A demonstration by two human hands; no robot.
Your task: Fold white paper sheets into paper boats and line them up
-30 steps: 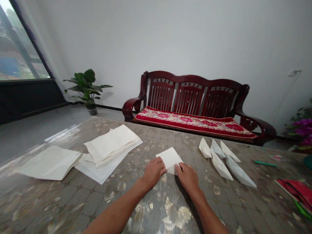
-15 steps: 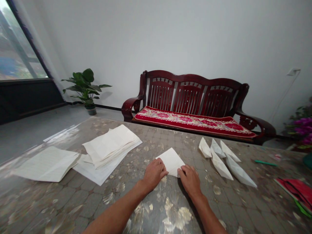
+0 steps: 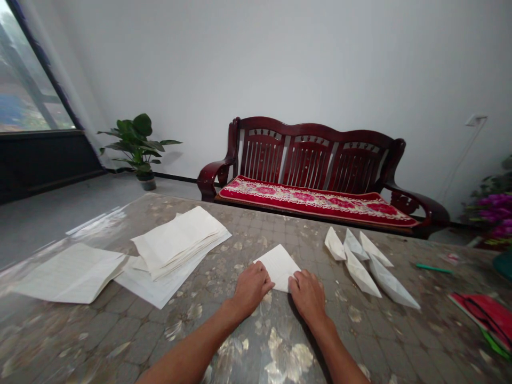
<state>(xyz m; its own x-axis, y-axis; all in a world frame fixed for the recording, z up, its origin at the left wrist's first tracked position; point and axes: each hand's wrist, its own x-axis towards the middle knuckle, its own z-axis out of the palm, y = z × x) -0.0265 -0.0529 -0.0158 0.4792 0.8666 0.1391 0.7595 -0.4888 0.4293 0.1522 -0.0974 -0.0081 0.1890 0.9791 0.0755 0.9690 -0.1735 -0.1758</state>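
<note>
A folded white sheet of paper (image 3: 278, 265) lies on the patterned table between my two hands, one corner pointing away from me. My left hand (image 3: 253, 285) is closed at its left edge, fingers curled and thumb toward the near corner. At the right edge my right hand (image 3: 308, 293) is curled too, thumb and fingers pressed on the paper. Both hands partly hide its near edges. To the right stand several folded paper boats (image 3: 362, 273), grouped close together. On the left lies a stack of white paper (image 3: 180, 240).
Another folded bundle of sheets (image 3: 72, 273) lies at the table's far left. A green pen (image 3: 434, 268) and a red item with a black strap (image 3: 486, 314) lie to the right. Beyond the table (image 3: 132, 341) stands a wooden bench (image 3: 304, 160) with a red cover.
My right hand has shifted slightly on the right edge of the folded paper. The left hand keeps almost the same place, and the whole view has turned a little.
</note>
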